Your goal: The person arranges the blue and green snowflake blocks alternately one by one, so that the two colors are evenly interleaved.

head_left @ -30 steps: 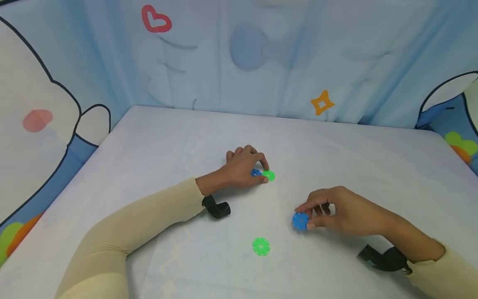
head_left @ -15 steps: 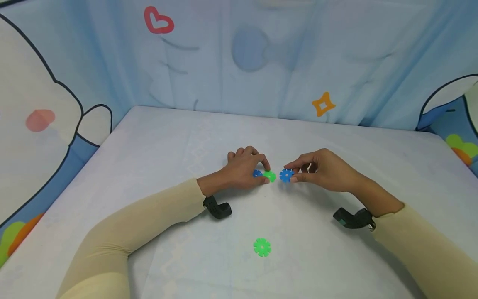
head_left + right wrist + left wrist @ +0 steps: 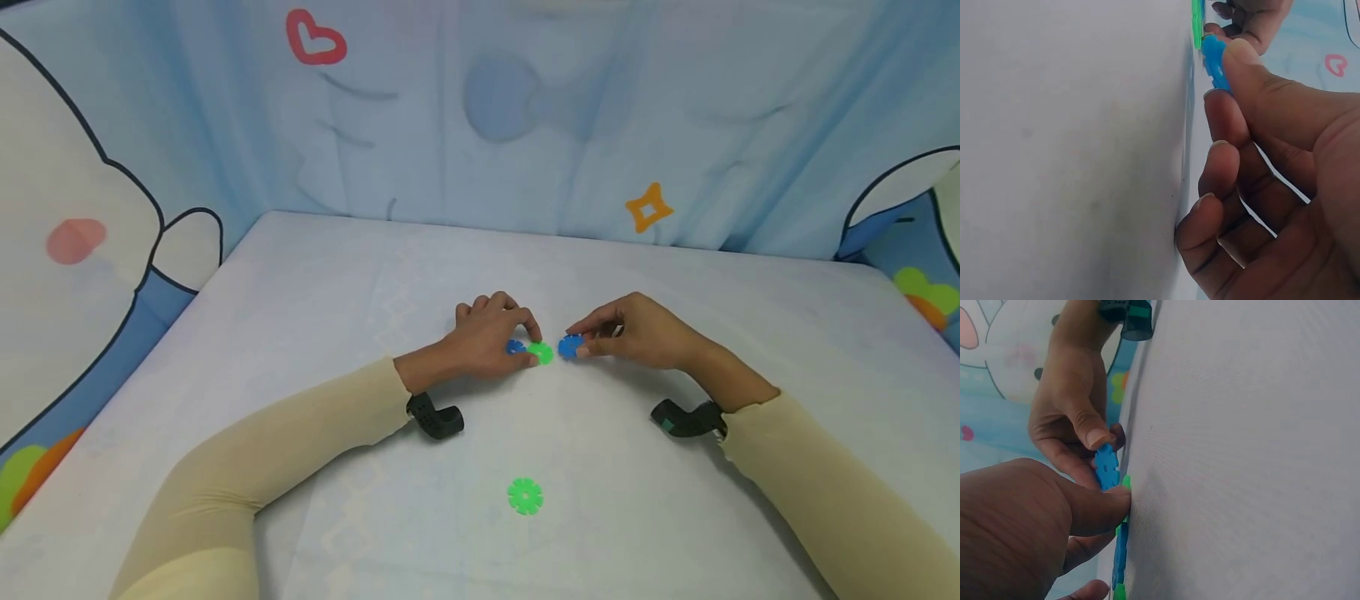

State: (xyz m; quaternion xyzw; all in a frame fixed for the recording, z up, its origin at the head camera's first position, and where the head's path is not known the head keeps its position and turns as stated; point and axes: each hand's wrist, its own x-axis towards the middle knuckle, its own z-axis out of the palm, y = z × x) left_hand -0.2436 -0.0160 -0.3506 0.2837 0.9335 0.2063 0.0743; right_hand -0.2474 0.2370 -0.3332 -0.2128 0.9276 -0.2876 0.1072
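Observation:
Near the table's middle, my left hand [image 3: 487, 340] pinches a green notched plastic disc [image 3: 542, 354] by its edges, thumb in front and index finger behind. A blue notched disc [image 3: 515, 347] adjoins it, partly hidden under the hand. Beyond that one, the left wrist view shows the tip of another green disc [image 3: 1120, 592] in the same row. Just to the right, my right hand [image 3: 645, 333] holds a second blue disc [image 3: 570, 347] between thumb and index finger. This blue disc is tilted, its edge close to the green one; in the right wrist view its remaining fingers curl loosely.
A loose green disc [image 3: 525, 497] lies flat on the white cloth-covered table [image 3: 420, 517], nearer the front. A light blue printed curtain [image 3: 555, 125] hangs along the table's back edge. Both wrists wear black camera mounts, the left mount [image 3: 437, 417] close over the cloth.
My right hand has carried its blue disc away from me and to the left, up beside the green disc, and has tilted it. My left hand has stayed in place.

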